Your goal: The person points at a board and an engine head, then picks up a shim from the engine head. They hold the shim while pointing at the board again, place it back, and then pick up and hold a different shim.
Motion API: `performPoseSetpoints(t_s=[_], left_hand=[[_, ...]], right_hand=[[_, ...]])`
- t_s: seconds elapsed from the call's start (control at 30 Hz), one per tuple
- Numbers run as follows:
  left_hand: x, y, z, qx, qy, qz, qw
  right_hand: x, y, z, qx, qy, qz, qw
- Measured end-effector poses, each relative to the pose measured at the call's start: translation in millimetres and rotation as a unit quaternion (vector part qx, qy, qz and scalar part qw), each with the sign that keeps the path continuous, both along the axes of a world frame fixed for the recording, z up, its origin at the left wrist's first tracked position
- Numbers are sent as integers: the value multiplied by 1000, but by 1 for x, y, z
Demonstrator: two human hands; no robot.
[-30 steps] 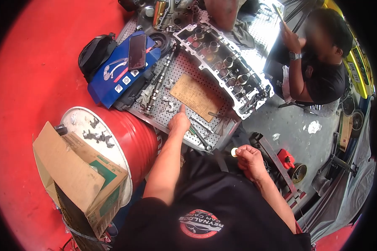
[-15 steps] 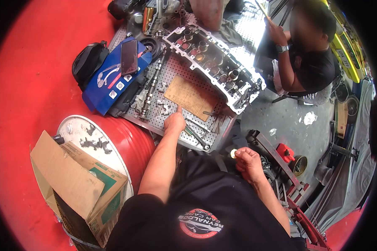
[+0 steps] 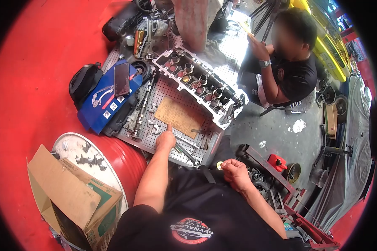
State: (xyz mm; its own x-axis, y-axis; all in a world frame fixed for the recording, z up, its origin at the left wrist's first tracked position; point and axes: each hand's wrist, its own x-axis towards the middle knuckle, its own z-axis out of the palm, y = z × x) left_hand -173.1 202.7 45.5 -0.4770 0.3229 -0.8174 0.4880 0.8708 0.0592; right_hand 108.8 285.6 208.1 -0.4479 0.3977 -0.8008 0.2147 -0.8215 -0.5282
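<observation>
The index finger of my left hand [image 3: 166, 140] is stretched out at the near edge of a brown cardboard sheet [image 3: 179, 116] with faint marks; its other fingers are curled, and I see nothing in them. My right hand [image 3: 236, 172], near my body, pinches a small round yellow-and-white disc [image 3: 219, 165]. A ratchet wrench [image 3: 188, 155] lies just right of my left hand on the perforated metal tray [image 3: 160, 93]. Beyond the cardboard rests a cylinder head [image 3: 201, 83]. A camshaft [image 3: 143, 108] lies to the left.
A blue box [image 3: 101, 109] with a phone [image 3: 122, 78] on it sits left. The red drum [image 3: 127, 157] carries metal parts and an open carton [image 3: 79, 201]. At right sits a person [image 3: 295, 71] with hand raised, beyond a red steel frame [image 3: 268, 167].
The view has shifted, so the tray and the seated person appear further left and lower. My left finger stays at the cardboard's edge, and my right hand keeps the disc.
</observation>
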Motion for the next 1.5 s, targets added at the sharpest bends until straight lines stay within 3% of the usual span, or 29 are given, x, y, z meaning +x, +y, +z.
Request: performPoseSetpoints(t_s=[1.5], left_hand=[[6, -5, -8, 9, -2, 18, 1000]], right_hand=[[8, -3, -3, -1, -1, 8, 1000]])
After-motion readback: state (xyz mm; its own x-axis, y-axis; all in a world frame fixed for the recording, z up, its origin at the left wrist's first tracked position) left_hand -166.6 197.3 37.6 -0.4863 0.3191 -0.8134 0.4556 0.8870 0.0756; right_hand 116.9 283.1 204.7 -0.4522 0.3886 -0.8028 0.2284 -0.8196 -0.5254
